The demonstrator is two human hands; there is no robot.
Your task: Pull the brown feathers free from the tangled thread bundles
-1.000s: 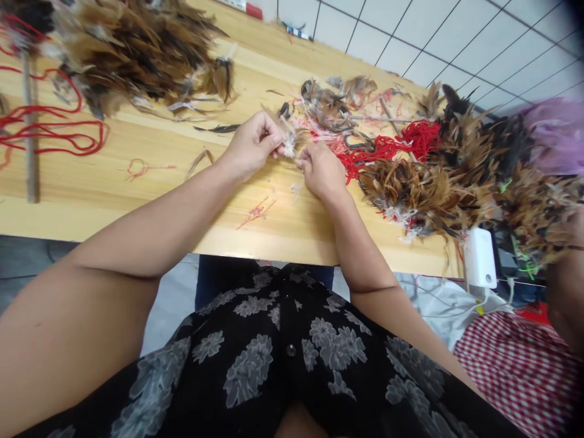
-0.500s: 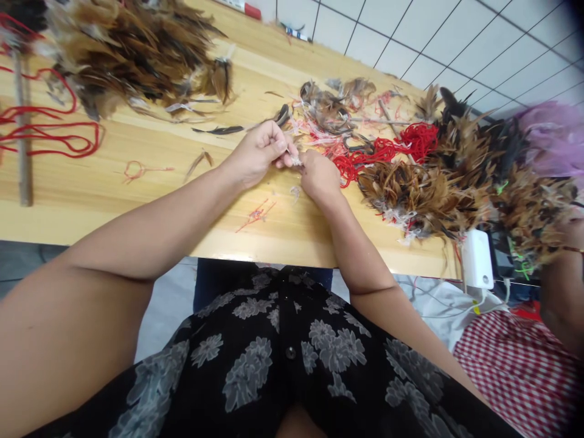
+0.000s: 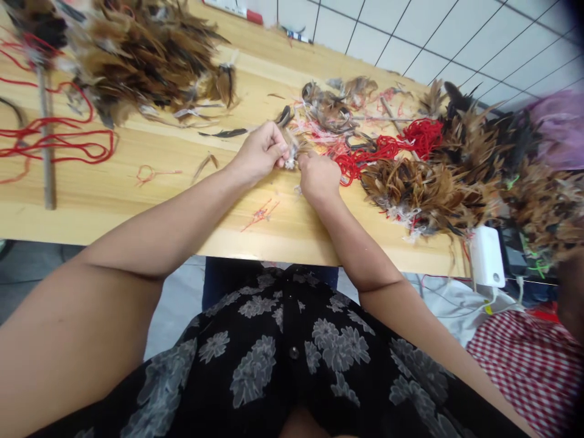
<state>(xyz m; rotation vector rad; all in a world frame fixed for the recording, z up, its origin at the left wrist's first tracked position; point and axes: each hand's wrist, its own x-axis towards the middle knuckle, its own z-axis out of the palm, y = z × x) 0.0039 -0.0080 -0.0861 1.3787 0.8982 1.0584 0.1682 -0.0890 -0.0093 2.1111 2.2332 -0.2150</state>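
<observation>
Over the middle of the wooden table (image 3: 301,225), my left hand (image 3: 264,153) and my right hand (image 3: 320,176) are close together, with fingers closed. Between them shows a small bundle of brown feathers (image 3: 296,145) with a whitish, frayed lower end. Both hands pinch at this bundle; their fingertips partly hide it. Just beyond my right hand lies red cord (image 3: 387,149) in a loose heap. A black feather (image 3: 223,132) lies flat beyond my left forearm, and a scrap of reddish thread (image 3: 260,215) lies nearer the table edge.
A large feather pile (image 3: 150,67) lies at the back left, near a stick (image 3: 47,140) and loops of red cord (image 3: 77,159). More feathers (image 3: 424,191) cover the right side. A white box (image 3: 487,255) with cables sits at the right edge. Another person's arm (image 3: 571,292) shows far right.
The brown feathers between my hands now show more clearly, standing up from the whitish end. My hands stay close together. The view has shifted slightly, and the other person's arm is less visible.
</observation>
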